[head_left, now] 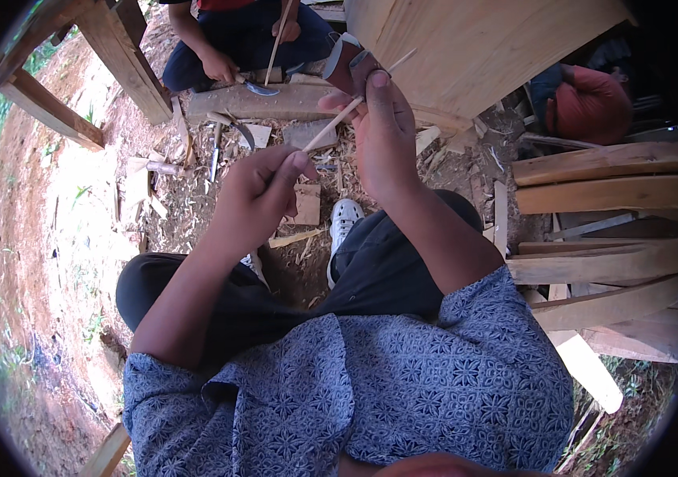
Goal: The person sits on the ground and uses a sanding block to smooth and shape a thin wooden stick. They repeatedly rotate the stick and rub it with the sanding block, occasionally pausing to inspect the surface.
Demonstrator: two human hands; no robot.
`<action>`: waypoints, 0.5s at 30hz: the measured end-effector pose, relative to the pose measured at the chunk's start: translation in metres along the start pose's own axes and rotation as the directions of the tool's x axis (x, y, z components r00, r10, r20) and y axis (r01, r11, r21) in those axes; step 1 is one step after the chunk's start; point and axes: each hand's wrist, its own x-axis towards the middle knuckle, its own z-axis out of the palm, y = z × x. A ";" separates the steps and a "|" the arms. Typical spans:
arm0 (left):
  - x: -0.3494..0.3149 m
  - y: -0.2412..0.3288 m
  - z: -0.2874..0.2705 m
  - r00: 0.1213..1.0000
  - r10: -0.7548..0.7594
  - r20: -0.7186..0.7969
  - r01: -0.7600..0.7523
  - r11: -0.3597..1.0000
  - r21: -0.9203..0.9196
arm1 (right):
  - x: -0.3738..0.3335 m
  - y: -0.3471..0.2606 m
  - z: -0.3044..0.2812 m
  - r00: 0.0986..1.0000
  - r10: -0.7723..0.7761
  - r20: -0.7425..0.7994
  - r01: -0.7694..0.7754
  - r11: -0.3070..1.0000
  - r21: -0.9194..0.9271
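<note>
**Mid-whittle on a thin bamboo stick, both hands up close**

Sitting on the ground, knees apart, blue patterned shirt (402,381) at the bottom of the view, white shoe (344,222) poking out between the legs. Looks like the shaving or trimming step, going by the chips all over the dirt.

Left hand (255,199) curled into a tight fist, thumb pressed over the top, gripping the near end of the stick (337,121). Can't tell if a blade is tucked in there too, hidden by the fingers. Right hand (382,135) closed further up the same stick, thumb and forefinger pinching it, far tip sticking out past the fingers toward the big plywood panel (474,48).

Next move probably calls for a steady pinch from the right hand and a short controlled pull from the left, keeping the thin stick from snapping.

Further out: curved knife (261,87) on a wood block (263,102), a co-worker's hand (219,65) beside it, stacked planks (605,191) off to the right.
</note>
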 end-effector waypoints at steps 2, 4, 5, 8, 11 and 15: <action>0.000 0.008 0.000 1.000 -0.013 0.020 0.014 1.000 -0.010 | 0.012 -0.002 -0.018 0.999 -0.026 0.040 0.031 0.991 -0.131; -0.004 0.012 0.003 0.999 -0.041 0.032 0.042 0.999 -0.033 | 0.022 -0.018 -0.027 0.986 -0.098 -0.136 0.095 0.995 -0.026; -0.005 0.011 0.005 0.998 -0.050 0.035 0.052 0.998 -0.047 | 0.027 -0.023 -0.032 0.979 -0.141 -0.151 0.133 0.989 -0.060; -0.001 0.004 0.008 0.999 -0.017 0.040 0.020 0.997 -0.080 | 0.001 -0.001 -0.009 0.996 -0.062 -0.056 0.055 0.990 -0.130; -0.001 0.014 0.006 0.999 -0.038 0.017 0.039 0.998 -0.049 | -0.008 0.001 0.001 0.998 0.031 0.055 -0.026 0.996 -0.091; 0.000 0.006 0.006 0.999 0.003 -0.038 -0.006 0.998 -0.062 | 0.012 -0.011 -0.014 0.998 -0.060 0.003 0.060 0.994 -0.097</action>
